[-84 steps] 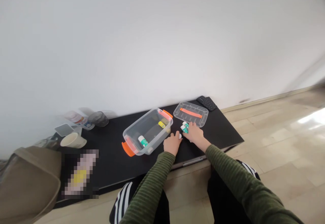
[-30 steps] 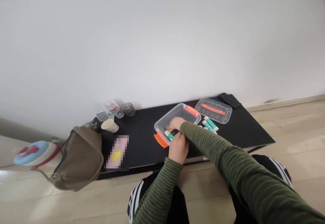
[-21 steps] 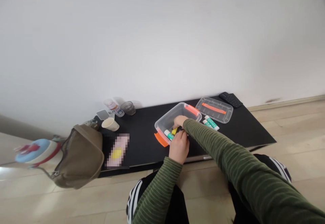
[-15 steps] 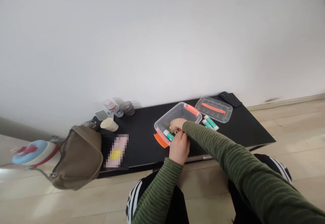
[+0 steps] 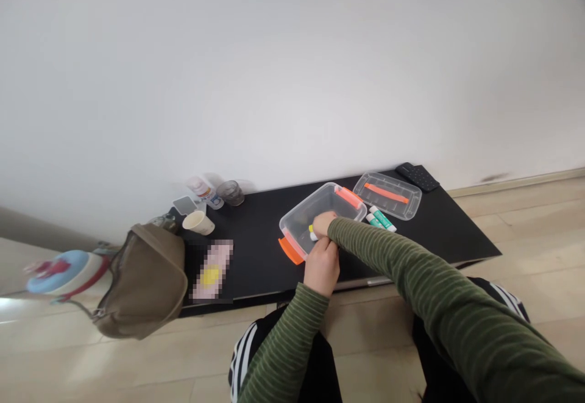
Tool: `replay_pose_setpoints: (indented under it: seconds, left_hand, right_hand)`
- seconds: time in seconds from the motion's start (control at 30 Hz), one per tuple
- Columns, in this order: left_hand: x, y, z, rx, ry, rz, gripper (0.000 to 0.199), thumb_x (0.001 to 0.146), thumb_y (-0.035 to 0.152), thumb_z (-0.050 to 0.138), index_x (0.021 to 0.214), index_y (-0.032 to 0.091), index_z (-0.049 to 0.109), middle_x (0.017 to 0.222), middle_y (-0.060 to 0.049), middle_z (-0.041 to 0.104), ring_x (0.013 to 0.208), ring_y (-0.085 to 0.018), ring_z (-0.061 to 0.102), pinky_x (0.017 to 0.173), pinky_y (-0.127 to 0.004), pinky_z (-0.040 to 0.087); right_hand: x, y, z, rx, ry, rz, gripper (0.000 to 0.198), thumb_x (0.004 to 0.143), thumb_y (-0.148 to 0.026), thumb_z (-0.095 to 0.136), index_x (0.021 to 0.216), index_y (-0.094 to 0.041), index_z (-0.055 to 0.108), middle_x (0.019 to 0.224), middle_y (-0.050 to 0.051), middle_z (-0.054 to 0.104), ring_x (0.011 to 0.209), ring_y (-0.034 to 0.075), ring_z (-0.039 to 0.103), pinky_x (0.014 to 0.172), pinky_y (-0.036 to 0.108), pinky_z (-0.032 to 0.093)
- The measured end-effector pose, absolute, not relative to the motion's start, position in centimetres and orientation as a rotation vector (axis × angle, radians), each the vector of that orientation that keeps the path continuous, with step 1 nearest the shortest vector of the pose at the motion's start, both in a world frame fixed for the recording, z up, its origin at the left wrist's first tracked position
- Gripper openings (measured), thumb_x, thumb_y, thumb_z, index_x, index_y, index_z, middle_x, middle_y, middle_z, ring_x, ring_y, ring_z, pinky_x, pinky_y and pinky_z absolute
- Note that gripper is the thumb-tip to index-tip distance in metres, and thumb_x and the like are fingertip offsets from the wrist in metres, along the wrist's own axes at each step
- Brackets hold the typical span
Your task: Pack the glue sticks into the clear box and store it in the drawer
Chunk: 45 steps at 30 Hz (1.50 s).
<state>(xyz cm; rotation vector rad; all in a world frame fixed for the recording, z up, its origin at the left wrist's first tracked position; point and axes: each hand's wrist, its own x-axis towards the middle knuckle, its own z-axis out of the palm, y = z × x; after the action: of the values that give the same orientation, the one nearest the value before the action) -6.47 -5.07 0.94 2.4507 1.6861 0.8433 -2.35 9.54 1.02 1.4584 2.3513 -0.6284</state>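
A clear plastic box point(image 5: 301, 206) with orange side latches sits uncovered on the black table. My right hand point(image 5: 323, 225) reaches down inside it with the fingers curled; what they grip is hidden. At the box's near side, my left hand point(image 5: 322, 267) is closed, its fingertips close below the right hand and their contact hidden. A white cap point(image 5: 314, 236) shows between the two hands, beside a small yellow piece point(image 5: 311, 228). Two green-and-white glue sticks point(image 5: 382, 219) lie together right of the box. Behind them rests the clear lid point(image 5: 414, 206) with its orange handle.
A dark keyboard point(image 5: 423, 178) lies at the table's far right corner. Leftward stand a paper cup point(image 5: 198, 223), a dark glass point(image 5: 231, 193) and a white bottle point(image 5: 205, 192). A brown bag point(image 5: 146, 281) and blue-lidded bottle point(image 5: 68, 272) are at the left end, near a blurred pink item point(image 5: 214, 269).
The green-and-white glue stick that lay at the box's left side is no longer seen there; only a white cap shows nearer the hands. Both hands stay at the box, and the view shifts slightly.
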Motion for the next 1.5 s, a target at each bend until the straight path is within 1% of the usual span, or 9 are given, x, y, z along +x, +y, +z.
replay_pose_setpoints:
  seconds: [0.17, 0.4, 0.5, 0.67, 0.83, 1.1, 1.23, 1.37, 1.5]
  left_hand:
    - [-7.4, -3.7, 1.5, 2.349, 1.683, 0.851, 0.034, 0.088, 0.006, 0.042, 0.114, 0.018, 0.061, 0.110, -0.011, 0.068, 0.103, -0.023, 0.064, 0.090, -0.037, 0.053]
    - [-7.9, -2.2, 3.5, 2.029, 1.551, 1.230, 0.045, 0.085, 0.012, 0.045, 0.129, 0.016, 0.052, 0.114, -0.012, 0.063, 0.103, -0.022, 0.063, 0.091, -0.039, 0.052]
    - [-6.7, -2.8, 4.2, 1.860, 1.414, 1.404, 0.044, 0.094, 0.021, 0.033, 0.137, 0.019, 0.042, 0.101, -0.007, 0.064, 0.079, -0.016, 0.064, 0.075, -0.032, 0.053]
    - [-2.8, -3.3, 4.2, 2.035, 1.548, 0.874, 0.038, 0.097, 0.043, 0.037, 0.124, 0.020, 0.050, 0.089, -0.005, 0.068, 0.076, -0.020, 0.066, 0.071, -0.031, 0.048]
    - [0.5, -2.7, 4.2, 2.097, 1.885, 0.391, 0.033, 0.100, 0.041, 0.029, 0.115, 0.020, 0.050, 0.081, -0.005, 0.069, 0.074, -0.023, 0.068, 0.066, -0.029, 0.043]
    - [1.7, -1.8, 4.4, 1.955, 1.985, 0.647, 0.030, 0.101, 0.038, 0.025, 0.111, 0.020, 0.046, 0.078, -0.005, 0.068, 0.068, -0.022, 0.067, 0.059, -0.028, 0.038]
    - [0.8, -1.3, 4.3, 1.979, 1.969, 0.649, 0.032, 0.101, 0.038, 0.022, 0.113, 0.020, 0.046, 0.078, -0.005, 0.069, 0.068, -0.022, 0.067, 0.060, -0.028, 0.039]
    - [1.3, -1.0, 2.9, 2.285, 1.824, 0.099, 0.037, 0.099, 0.047, 0.030, 0.114, 0.020, 0.050, 0.079, -0.007, 0.070, 0.077, -0.027, 0.069, 0.066, -0.032, 0.044]
    - [2.3, -0.7, 0.4, 2.428, 1.741, -0.203, 0.047, 0.098, 0.051, 0.029, 0.125, 0.017, 0.049, 0.087, -0.013, 0.071, 0.084, -0.031, 0.070, 0.070, -0.036, 0.047]
  right_hand:
    - [-0.4, 10.6, 5.0, 1.411, 2.382, -0.584, 0.076, 0.056, -0.017, 0.078, 0.128, -0.010, 0.056, 0.113, 0.021, 0.068, 0.098, 0.034, 0.067, 0.078, 0.038, 0.053]
    - [7.0, 6.0, 10.1, 1.893, 3.050, -0.612, 0.056, 0.074, -0.030, 0.061, 0.125, -0.016, 0.043, 0.109, 0.011, 0.066, 0.091, 0.026, 0.064, 0.072, 0.033, 0.048]
    - [10.2, 2.4, 8.9, 1.925, 3.037, -0.787, 0.063, 0.071, -0.028, 0.066, 0.128, -0.018, 0.041, 0.111, 0.010, 0.064, 0.093, 0.025, 0.064, 0.074, 0.032, 0.047]
    - [13.0, -1.3, 5.5, 1.821, 2.824, -0.916, 0.055, 0.069, -0.023, 0.070, 0.120, -0.018, 0.048, 0.104, 0.008, 0.065, 0.094, 0.024, 0.064, 0.070, 0.029, 0.044]
    - [14.3, -2.0, 4.5, 1.863, 2.709, -0.700, 0.042, 0.075, -0.028, 0.066, 0.112, -0.018, 0.050, 0.108, 0.010, 0.063, 0.096, 0.024, 0.062, 0.066, 0.029, 0.043]
    - [16.8, -1.3, 4.8, 2.047, 2.616, -0.332, 0.029, 0.086, -0.028, 0.053, 0.114, -0.021, 0.049, 0.120, 0.014, 0.060, 0.112, 0.027, 0.052, 0.071, 0.030, 0.044]
    - [21.0, 1.7, 3.6, 2.491, 2.264, -0.615, 0.045, 0.082, -0.034, 0.058, 0.123, -0.021, 0.043, 0.119, 0.012, 0.062, 0.107, 0.027, 0.059, 0.074, 0.031, 0.045]
    - [24.2, 4.8, 0.8, 2.604, 1.993, -0.997, 0.056, 0.078, -0.036, 0.061, 0.126, -0.015, 0.041, 0.112, 0.013, 0.066, 0.095, 0.026, 0.065, 0.071, 0.030, 0.046]
    - [24.3, 6.2, -1.3, 2.501, 1.901, -1.034, 0.054, 0.078, -0.039, 0.061, 0.122, -0.013, 0.042, 0.106, 0.014, 0.067, 0.080, 0.024, 0.068, 0.065, 0.030, 0.046]
